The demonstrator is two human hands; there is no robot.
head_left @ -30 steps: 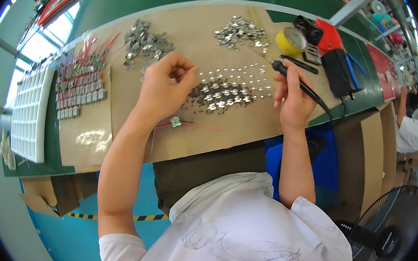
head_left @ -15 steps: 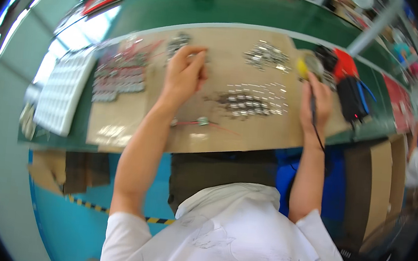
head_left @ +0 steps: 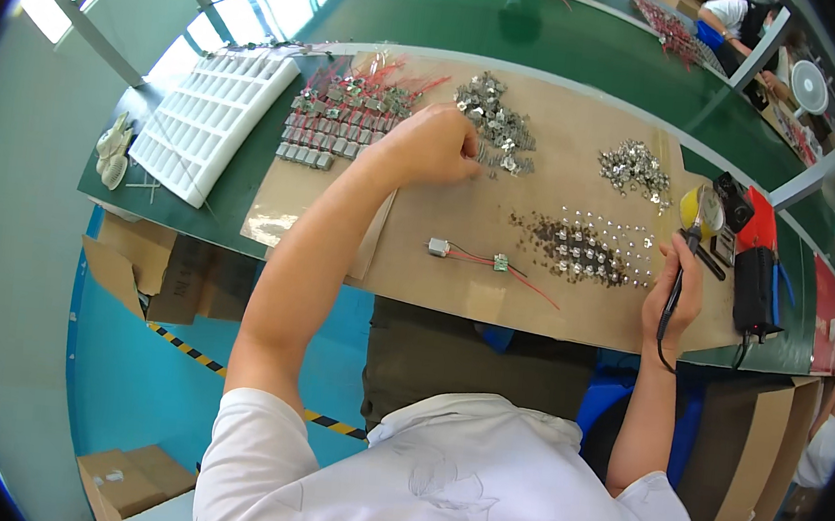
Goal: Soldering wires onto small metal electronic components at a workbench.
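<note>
My left hand (head_left: 435,147) reaches to the near left side of a pile of small grey metal parts (head_left: 497,117). Its fingers are curled together, and whatever they may pinch is hidden. In my right hand (head_left: 674,290) is a black soldering iron (head_left: 675,295), its cord hanging down by the wrist. The iron's front end is close to a yellow-rimmed round reel (head_left: 704,210). Between my hands, a small motor (head_left: 438,247) lies on the brown board, wired to a little green circuit board (head_left: 501,263). Rows of small shiny metal pieces (head_left: 579,251) sit left of my right hand.
Wired motors (head_left: 334,132) stand in rows at left, beside a white compartment tray (head_left: 212,120). Another heap of shiny parts (head_left: 634,169) lies at back right. A black box (head_left: 759,288) with a red light stands at the right edge. Another person (head_left: 737,25) sits beyond the bench.
The view has swung left and sharpened, shifting the bench rightward in the picture. My left hand is still by the metal-part pile, fingers curled. My right hand still holds the soldering iron.
</note>
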